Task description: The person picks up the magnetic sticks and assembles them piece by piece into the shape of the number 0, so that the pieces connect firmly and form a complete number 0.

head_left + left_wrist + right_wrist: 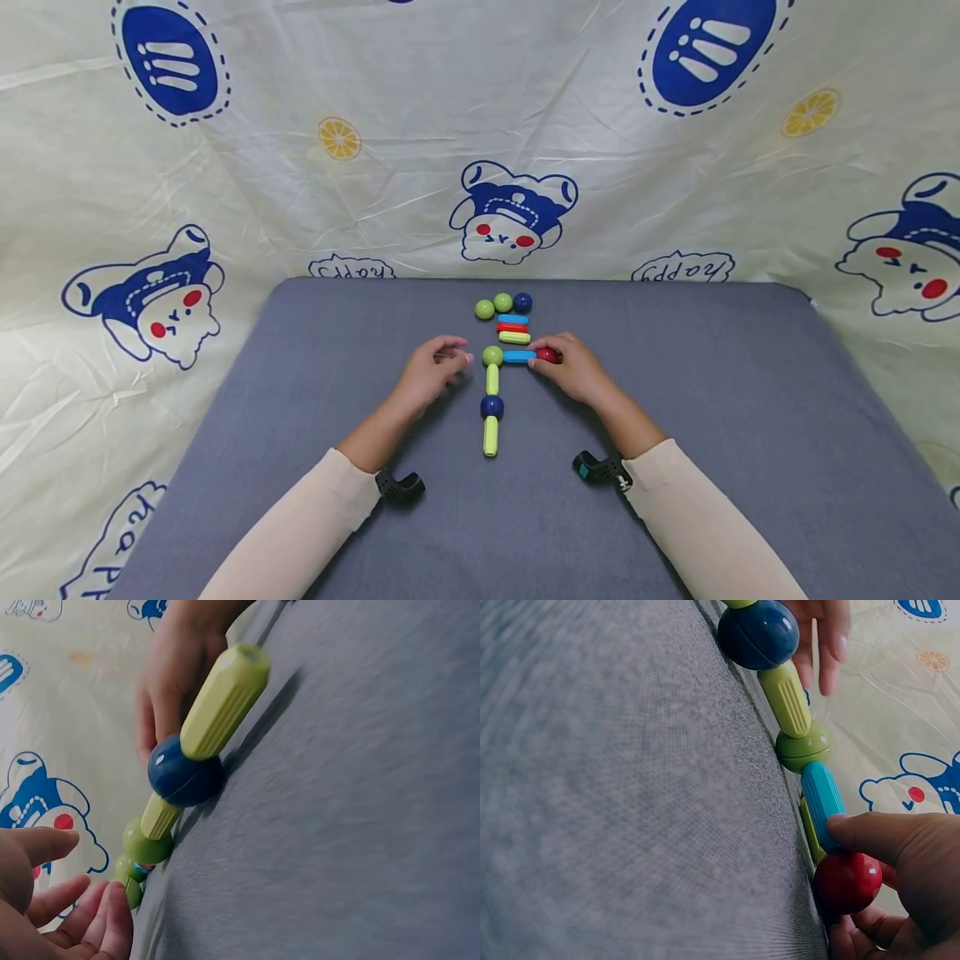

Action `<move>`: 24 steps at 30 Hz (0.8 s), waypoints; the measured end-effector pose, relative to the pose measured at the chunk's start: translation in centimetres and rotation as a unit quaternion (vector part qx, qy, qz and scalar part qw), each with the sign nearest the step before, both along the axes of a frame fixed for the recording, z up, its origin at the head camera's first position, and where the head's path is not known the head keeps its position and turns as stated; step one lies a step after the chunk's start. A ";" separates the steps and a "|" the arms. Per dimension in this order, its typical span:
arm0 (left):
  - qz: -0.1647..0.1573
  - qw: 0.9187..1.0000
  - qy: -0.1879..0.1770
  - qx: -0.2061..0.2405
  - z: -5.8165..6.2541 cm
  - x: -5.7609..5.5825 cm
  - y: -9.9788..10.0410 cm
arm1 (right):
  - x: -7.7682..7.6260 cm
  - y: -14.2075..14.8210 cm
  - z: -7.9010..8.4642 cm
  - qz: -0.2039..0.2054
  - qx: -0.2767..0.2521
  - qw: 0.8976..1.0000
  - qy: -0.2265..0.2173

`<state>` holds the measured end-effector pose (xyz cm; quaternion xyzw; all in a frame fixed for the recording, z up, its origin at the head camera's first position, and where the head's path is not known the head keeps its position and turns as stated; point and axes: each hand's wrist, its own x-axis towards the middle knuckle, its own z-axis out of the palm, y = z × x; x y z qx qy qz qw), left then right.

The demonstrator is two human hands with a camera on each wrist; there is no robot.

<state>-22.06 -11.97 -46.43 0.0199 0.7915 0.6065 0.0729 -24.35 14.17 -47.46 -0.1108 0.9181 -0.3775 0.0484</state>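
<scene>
Rods and balls on a grey tabletop (300, 500). The person's right grip (576, 371) pinches the blue rod (519, 357) where it meets the red ball (547, 356), thumb on the rod's near side, a hold that probably keeps the two in line. The rod's other end meets a green ball (492, 356), the corner of an L-shaped chain running toward the person through a first yellow-green rod (492, 381), a dark blue ball (492, 407) and a second yellow-green rod (491, 437). The left grip (433, 372) is released, its fingers loosely bent around nothing, near the green ball but apart from it; its position would suit steadying the corner. Beyond the chain, three loose rods (514, 337) lie side by side with three loose balls (503, 302) behind them, apparently grouped by shape. The backdrop cloth (405, 183) reads "happy" in outlined bubbles; no brand is legible on the pieces.
</scene>
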 end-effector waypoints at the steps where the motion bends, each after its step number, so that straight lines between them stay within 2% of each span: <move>1: 0.004 1.000 0.005 0.001 0.0 -0.4 0.1 | 0.0 0.0 0.0 0.000 0.001 1.000 -0.001; 8: 0.019 0.999 0.027 -0.006 -0.2 -3.0 0.7 | 0.1 0.0 0.1 0.002 -0.002 1.000 -0.006; 14: 0.024 0.999 0.020 -0.013 -0.3 -5.0 1.2 | 0.1 0.1 0.1 0.002 -0.007 1.000 -0.006; 24: 0.021 0.999 0.010 -0.040 -0.4 -7.5 2.1 | 0.1 0.2 0.2 0.001 -0.010 1.000 -0.009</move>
